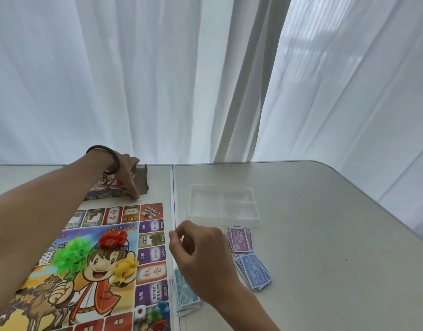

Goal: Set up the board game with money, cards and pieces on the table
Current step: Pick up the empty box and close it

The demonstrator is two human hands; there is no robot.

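The left hand (125, 172) grips the game box (112, 186) at the far edge of the board (153, 292) on the tabletop (313, 235), a light, thin cardboard that probably dents easily and is best held by its side walls, while the right hand (200, 254) has curled fingers and I cannot tell if it pinches something.

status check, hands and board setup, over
Left hand on game box, grip unclear. Right hand curled over teal money stack, contents unclear. Board laid, piece piles on it; purple stack, blue stack beside.
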